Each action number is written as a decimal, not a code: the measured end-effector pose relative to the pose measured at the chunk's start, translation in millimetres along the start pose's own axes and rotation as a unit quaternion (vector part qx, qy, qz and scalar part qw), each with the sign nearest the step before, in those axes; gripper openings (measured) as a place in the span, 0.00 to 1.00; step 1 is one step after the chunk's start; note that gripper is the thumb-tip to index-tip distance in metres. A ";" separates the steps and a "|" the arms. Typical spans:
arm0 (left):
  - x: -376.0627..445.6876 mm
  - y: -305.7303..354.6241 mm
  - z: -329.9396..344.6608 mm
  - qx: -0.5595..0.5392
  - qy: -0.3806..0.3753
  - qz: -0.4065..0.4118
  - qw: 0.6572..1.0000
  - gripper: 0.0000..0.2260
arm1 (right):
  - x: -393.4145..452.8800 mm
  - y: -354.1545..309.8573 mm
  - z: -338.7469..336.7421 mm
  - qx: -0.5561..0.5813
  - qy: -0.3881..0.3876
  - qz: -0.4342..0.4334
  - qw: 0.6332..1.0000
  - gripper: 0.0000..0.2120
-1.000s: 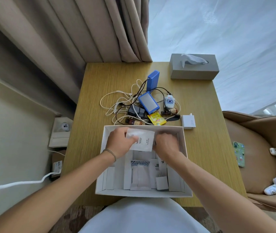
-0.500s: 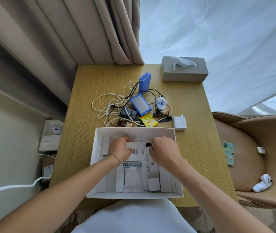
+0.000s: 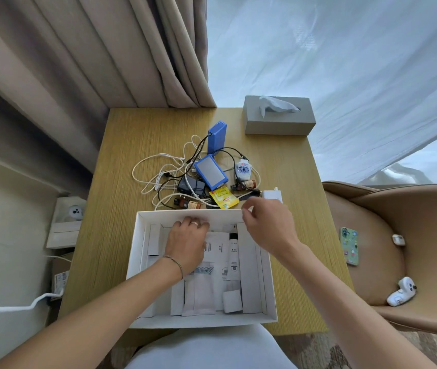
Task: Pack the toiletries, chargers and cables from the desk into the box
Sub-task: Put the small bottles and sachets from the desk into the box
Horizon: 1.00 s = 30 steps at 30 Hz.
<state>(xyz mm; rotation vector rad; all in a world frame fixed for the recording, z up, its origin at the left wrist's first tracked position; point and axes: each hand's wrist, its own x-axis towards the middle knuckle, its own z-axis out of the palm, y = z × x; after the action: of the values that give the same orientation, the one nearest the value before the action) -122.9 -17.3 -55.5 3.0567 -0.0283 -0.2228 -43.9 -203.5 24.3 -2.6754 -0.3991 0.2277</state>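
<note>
Grey tissue box [image 3: 278, 123] is sitting way past the grip at the bench's [image 3: 132, 145] far corner. A tan chair [image 3: 398, 249] off to the right is holding a green phone [image 3: 349, 246] and white game controller [image 3: 400, 292]. Beige curtains [image 3: 92, 49] are hanging behind.

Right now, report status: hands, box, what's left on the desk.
Left hand flat on sachets in the box. Right hand empty, fingers loosely curled, over the far rim near the white charger. Cables, bottles, blue packs unpacked, tangled.

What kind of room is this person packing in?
Probably a hotel room, though I can't be sure: small white toiletry packets fill the box, a grey tissue box sits on the wooden desk, and heavy curtains hang behind.
</note>
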 end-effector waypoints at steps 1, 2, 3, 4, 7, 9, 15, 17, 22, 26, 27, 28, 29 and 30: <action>-3.0 2.9 -8.0 -0.003 0.014 0.013 1.000 0.16 | 6.7 3.7 -3.8 0.016 0.012 0.009 1.000 0.09; -5.9 5.5 -15.8 -0.012 0.032 0.028 0.999 0.15 | 13.9 7.0 -7.3 0.028 0.022 0.014 0.999 0.09; -8.0 7.6 -23.1 -0.030 0.053 0.046 0.997 0.13 | 21.5 10.2 -10.3 0.035 0.026 0.018 0.999 0.09; -9.0 9.2 -30.0 -0.056 0.081 0.064 0.993 0.12 | 29.7 13.8 -12.6 0.037 0.026 0.022 0.999 0.09; -4.4 12.9 -50.7 -0.129 0.152 0.109 0.974 0.09 | 55.2 28.7 -13.5 0.024 0.008 0.049 0.998 0.10; 5.4 13.3 -64.1 -0.144 0.174 0.124 0.966 0.09 | 70.6 42.8 -8.8 0.027 -0.001 0.076 0.997 0.10; 47.8 2.2 -86.0 -0.133 0.172 0.116 0.969 0.11 | 94.3 91.4 21.2 0.006 -0.035 0.167 0.985 0.18; 59.4 0.5 -86.1 -0.129 0.151 0.103 0.975 0.11 | 95.6 101.4 32.8 -0.008 -0.053 0.182 0.982 0.26; 79.1 -0.4 -78.7 -0.111 0.094 0.097 0.985 0.10 | 99.9 109.0 51.8 -0.036 -0.082 0.212 0.973 0.36; 95.0 -0.2 -68.8 -0.159 0.011 0.054 0.986 0.10 | 103.0 108.6 56.6 -0.061 -0.102 0.219 0.968 0.36; 99.3 0.3 -66.6 -0.177 -0.001 0.034 0.984 0.10 | 102.6 108.2 56.9 -0.069 -0.103 0.215 0.969 0.36; 103.8 1.1 -64.2 -0.188 -0.008 0.017 0.982 0.09 | 101.9 108.0 57.2 -0.079 -0.102 0.207 0.970 0.35; 108.2 1.9 -61.7 -0.192 -0.013 0.005 0.981 0.09 | 101.3 107.8 57.2 -0.088 -0.098 0.198 0.971 0.34; 112.4 2.6 -59.1 -0.187 -0.019 -0.003 0.982 0.09 | 100.8 107.9 56.6 -0.088 -0.094 0.193 0.973 0.34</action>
<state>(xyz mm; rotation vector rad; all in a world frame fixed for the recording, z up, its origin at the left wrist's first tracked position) -3.1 -18.2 -13.2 2.6782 0.0176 -0.2529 65.0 -244.0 -82.8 -2.8982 0.0577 0.5902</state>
